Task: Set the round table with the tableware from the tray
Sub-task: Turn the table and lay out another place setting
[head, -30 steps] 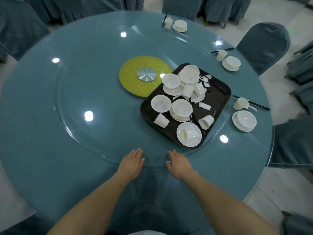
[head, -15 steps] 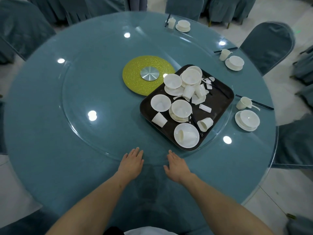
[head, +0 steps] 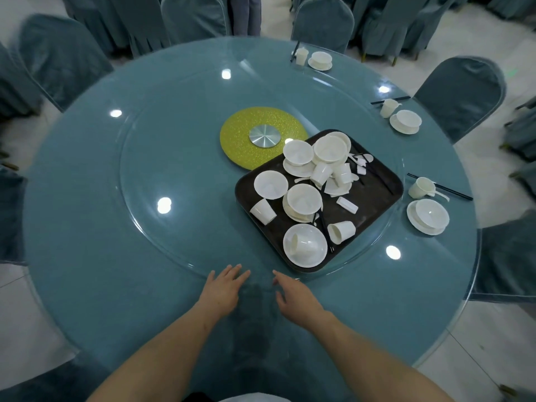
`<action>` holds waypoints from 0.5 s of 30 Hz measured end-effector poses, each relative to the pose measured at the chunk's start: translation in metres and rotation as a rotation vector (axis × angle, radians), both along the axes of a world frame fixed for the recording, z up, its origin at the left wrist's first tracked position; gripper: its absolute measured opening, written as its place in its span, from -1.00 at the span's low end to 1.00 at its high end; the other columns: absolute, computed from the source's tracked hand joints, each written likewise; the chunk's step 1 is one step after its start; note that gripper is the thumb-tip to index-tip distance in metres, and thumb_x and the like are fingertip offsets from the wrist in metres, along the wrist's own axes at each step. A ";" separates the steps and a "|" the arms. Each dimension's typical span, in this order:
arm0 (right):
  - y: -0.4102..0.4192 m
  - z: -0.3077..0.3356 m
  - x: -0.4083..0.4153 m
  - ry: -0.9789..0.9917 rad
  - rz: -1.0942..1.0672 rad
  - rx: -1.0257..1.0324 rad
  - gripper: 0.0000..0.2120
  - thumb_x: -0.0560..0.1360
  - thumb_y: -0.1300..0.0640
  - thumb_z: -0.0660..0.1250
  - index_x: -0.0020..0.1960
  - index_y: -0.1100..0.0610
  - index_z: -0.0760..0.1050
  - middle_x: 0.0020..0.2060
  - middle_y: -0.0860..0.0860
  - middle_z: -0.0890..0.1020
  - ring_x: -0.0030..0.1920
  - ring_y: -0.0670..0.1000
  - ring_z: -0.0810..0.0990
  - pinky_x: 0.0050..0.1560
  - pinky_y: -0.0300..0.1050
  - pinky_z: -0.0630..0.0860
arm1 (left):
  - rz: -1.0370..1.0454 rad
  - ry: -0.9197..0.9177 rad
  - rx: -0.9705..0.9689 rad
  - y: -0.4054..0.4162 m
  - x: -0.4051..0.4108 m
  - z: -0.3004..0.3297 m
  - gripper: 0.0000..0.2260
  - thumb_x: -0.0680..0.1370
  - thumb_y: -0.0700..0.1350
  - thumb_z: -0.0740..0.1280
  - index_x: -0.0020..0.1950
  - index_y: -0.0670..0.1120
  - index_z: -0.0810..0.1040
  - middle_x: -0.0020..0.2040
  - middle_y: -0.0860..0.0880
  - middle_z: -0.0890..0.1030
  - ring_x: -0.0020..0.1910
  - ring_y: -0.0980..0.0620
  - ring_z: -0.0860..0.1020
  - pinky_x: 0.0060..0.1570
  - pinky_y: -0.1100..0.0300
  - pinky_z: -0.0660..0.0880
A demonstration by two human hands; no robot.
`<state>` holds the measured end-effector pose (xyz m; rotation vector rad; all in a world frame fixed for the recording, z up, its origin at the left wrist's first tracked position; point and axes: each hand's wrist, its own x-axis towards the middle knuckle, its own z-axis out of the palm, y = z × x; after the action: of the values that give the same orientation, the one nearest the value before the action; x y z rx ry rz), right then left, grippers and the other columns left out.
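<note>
Both hands — left hand point(head: 223, 288), right hand point(head: 295, 294) — lie flat-fingered, seemingly touching the round table point(head: 116, 285).

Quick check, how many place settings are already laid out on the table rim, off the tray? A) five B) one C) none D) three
D: three settings sit off the tray along the right and far rim, each a bowl on a plate with a cup and chopsticks: the far setting, the middle setting and the near setting. The left hand and right hand hold nothing.
</note>
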<state>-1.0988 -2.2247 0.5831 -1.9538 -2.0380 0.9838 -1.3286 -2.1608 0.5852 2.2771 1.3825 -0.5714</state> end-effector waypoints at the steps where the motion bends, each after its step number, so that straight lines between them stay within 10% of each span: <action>1: -0.002 0.000 -0.001 0.017 -0.014 0.044 -0.59 0.55 0.15 0.20 0.40 0.10 0.43 0.28 -0.05 0.57 0.25 0.04 0.54 0.33 -0.05 0.44 | -0.005 0.013 -0.001 0.000 -0.003 -0.001 -0.34 0.58 -0.14 0.16 0.60 0.20 -0.04 0.63 0.02 -0.04 0.60 -0.03 -0.02 0.50 -0.22 0.04; 15: -0.010 0.006 0.027 -0.008 -0.127 0.223 -0.79 0.55 0.16 0.19 0.13 0.10 0.54 0.02 -0.09 0.54 0.08 -0.06 0.49 0.10 -0.17 0.48 | 0.125 0.111 0.135 -0.001 -0.013 0.000 -0.55 0.60 -0.08 0.11 0.51 0.00 0.24 0.58 -0.11 0.13 0.55 -0.15 0.11 0.48 -0.17 0.08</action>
<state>-1.0717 -2.2348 0.5889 -1.9421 -1.9076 0.6901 -1.3413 -2.1622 0.5855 2.2715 1.6501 -0.5870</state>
